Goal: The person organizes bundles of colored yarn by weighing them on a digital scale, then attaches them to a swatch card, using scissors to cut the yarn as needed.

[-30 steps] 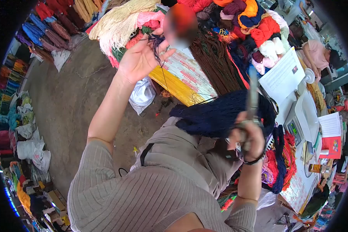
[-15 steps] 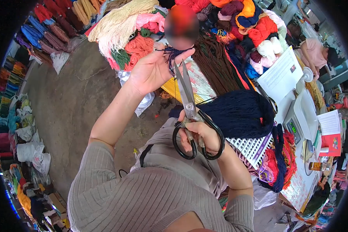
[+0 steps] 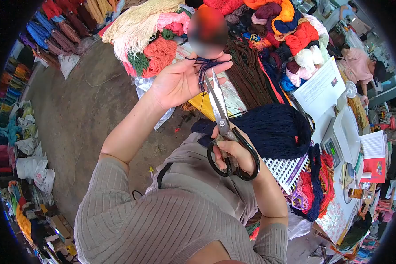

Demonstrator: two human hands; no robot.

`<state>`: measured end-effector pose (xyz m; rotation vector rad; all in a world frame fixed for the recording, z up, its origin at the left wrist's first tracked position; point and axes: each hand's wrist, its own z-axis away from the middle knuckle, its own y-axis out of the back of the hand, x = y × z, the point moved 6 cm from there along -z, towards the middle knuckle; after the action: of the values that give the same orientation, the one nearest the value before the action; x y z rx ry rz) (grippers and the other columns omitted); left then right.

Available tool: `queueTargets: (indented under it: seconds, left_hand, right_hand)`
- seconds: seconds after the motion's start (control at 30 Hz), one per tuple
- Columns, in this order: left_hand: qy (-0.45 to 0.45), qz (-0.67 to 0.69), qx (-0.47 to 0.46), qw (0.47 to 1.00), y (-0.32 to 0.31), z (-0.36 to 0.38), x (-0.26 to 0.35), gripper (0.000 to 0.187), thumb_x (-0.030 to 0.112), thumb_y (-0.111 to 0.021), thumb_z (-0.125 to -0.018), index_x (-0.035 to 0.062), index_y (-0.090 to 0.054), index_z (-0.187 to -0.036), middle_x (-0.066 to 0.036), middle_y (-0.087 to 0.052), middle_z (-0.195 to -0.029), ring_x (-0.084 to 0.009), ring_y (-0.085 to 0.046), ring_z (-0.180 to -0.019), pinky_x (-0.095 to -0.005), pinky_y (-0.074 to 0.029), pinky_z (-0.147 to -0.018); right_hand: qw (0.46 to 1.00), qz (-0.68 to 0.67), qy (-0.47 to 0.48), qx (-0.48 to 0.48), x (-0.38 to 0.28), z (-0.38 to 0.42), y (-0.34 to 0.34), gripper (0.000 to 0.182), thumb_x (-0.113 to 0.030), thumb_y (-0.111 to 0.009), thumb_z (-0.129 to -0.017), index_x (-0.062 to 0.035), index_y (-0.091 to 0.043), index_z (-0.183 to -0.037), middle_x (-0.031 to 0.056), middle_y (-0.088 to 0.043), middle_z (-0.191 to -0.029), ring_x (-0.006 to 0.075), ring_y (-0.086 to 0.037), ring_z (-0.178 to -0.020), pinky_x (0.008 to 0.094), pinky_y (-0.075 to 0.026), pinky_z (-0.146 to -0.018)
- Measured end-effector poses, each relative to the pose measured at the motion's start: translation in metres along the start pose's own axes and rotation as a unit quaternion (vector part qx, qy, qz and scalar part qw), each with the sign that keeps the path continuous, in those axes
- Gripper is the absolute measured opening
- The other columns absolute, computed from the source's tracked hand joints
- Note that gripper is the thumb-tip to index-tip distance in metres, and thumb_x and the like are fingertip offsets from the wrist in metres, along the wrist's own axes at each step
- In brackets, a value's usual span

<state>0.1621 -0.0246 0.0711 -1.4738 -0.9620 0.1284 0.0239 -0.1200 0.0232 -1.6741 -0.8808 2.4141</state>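
Note:
Strands of dark navy yarn [image 3: 203,66] lie across the palm and fingers of my left hand [image 3: 177,83], which holds them up with some ends hanging down. My right hand [image 3: 233,152] grips a pair of large scissors [image 3: 218,99] by its black loop handles. The metal blades point up and away from me, slightly parted, with their tips right by the hanging yarn. Beside my right hand, a thick navy yarn hank [image 3: 273,132] lies on the table. A blurred round patch hides what is just beyond my left fingertips.
Piled colourful yarn [image 3: 301,37] and brown yarn strands [image 3: 246,70] cover the table's far side. To the right are a digital scale [image 3: 332,147], a printed sheet [image 3: 319,83] and a small jar [image 3: 358,192]. Yarn racks line the left; a person [image 3: 358,64] sits at the far right.
The scissors and my right hand have shifted a little to the right, and the blade tips are slightly closer together. My left hand stays nearly in place, still with the navy yarn.

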Motion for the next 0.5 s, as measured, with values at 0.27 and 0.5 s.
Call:
queueTargets:
  seconds: [0.27,0.5]
  left_hand:
    - [0.008,0.009,0.009,1.000,-0.001,0.000,-0.004,0.046,0.020,-0.037,-0.092,-0.0077,-0.032,-0.129,-0.023,-0.034,-0.136,-0.0336,-0.033,-0.128,-0.0476,-0.032,-0.104]
    - [0.034,0.020,0.014,0.999,0.001,0.002,-0.013,0.047,0.024,-0.037,-0.094,-0.0088,-0.034,-0.128,-0.025,-0.033,-0.136,-0.0346,-0.035,-0.126,-0.0484,-0.030,-0.105]
  right_hand:
    - [1.000,0.022,0.013,-0.001,0.000,0.004,0.004,0.024,-0.011,-0.050,-0.080,-0.0009,-0.044,-0.100,0.0056,-0.047,-0.061,0.0135,-0.047,-0.044,0.0247,-0.036,-0.043]
    - [0.996,0.080,0.029,0.024,-0.005,0.007,0.011,0.022,-0.012,-0.052,-0.081,-0.0009,-0.045,-0.098,0.0037,-0.048,-0.058,0.0109,-0.046,-0.043,0.0235,-0.036,-0.041]
